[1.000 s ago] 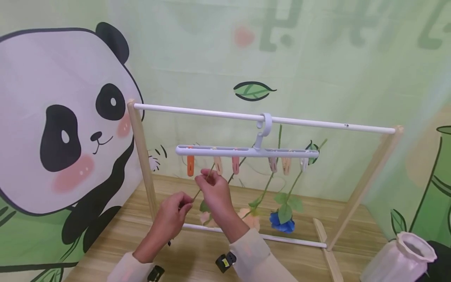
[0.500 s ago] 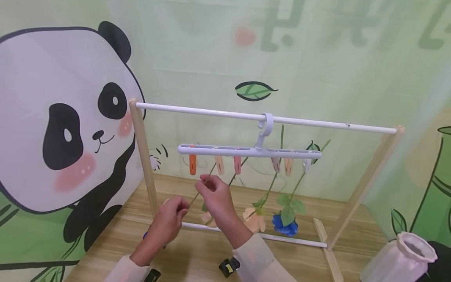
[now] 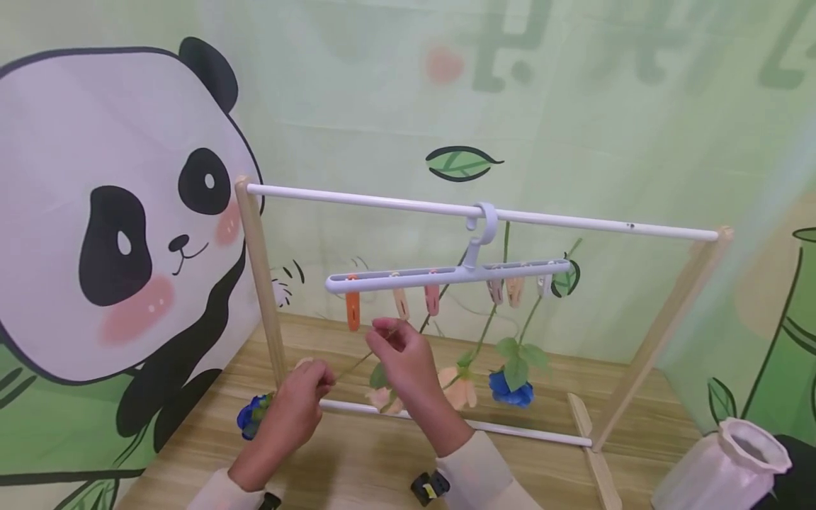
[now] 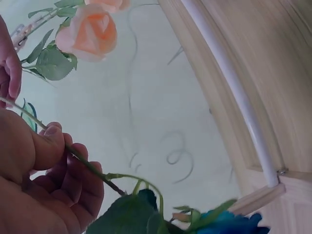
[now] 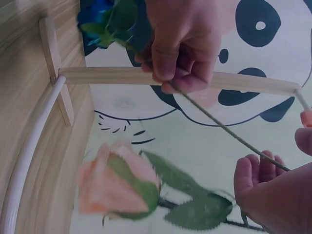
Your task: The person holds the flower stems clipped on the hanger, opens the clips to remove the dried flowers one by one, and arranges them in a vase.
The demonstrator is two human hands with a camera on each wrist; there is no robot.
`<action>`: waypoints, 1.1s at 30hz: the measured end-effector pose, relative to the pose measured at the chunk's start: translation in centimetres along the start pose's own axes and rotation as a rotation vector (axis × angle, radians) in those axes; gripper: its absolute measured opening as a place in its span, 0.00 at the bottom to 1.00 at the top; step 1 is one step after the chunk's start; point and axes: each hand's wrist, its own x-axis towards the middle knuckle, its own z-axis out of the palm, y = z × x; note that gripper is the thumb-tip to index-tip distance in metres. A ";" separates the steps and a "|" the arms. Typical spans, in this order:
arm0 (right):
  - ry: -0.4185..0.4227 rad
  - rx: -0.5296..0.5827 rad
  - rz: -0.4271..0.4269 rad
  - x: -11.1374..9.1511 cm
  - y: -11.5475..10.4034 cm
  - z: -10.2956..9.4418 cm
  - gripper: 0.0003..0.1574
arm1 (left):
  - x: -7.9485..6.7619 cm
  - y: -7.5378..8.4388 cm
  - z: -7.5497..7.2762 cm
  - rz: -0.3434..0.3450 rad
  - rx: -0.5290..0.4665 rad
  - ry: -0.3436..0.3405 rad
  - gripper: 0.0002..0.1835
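Low at the left in the head view, my left hand [image 3: 302, 404] pinches the green stem [image 4: 87, 165] of a blue flower [image 3: 251, 416] between thumb and fingers. The bloom [image 5: 97, 24] hangs beyond this hand, away from the rack. My right hand [image 3: 406, 358] has its fingers curled at the upper part of the stem, which runs between thumb and fingers; the tip is hidden there. Just above that hand are the orange clip [image 3: 353, 312] and a peach clip [image 3: 401, 304] of a pale hanger [image 3: 414, 278].
The hanger hooks over the white bar [image 3: 357, 200] of a wooden rack [image 3: 663, 340]. Hanging from other clips are peach flowers [image 3: 462, 389] and a second blue flower [image 3: 510, 389], heads down. A white vase [image 3: 714, 460] stands at the front right. A panda-printed backdrop [image 3: 115, 212] encloses the table.
The left hand has moved slightly down and left, bringing the blue bloom into view. The right hand has moved down and right, the stem's tip leaving the peach clip. The hanger has swung and tilted.
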 end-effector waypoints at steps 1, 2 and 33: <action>-0.004 -0.003 -0.008 -0.2 0.0 -0.4 0.16 | -0.1 0.2 -0.1 0.007 0.010 -0.003 0.15; -0.006 -0.009 -0.019 -0.4 0.1 -0.8 0.15 | -0.1 0.3 -0.1 0.022 0.020 -0.001 0.15; 0.120 -1.021 -0.851 -5.6 1.0 -9.0 0.11 | -0.1 9.2 -1.2 0.247 0.252 -0.116 0.14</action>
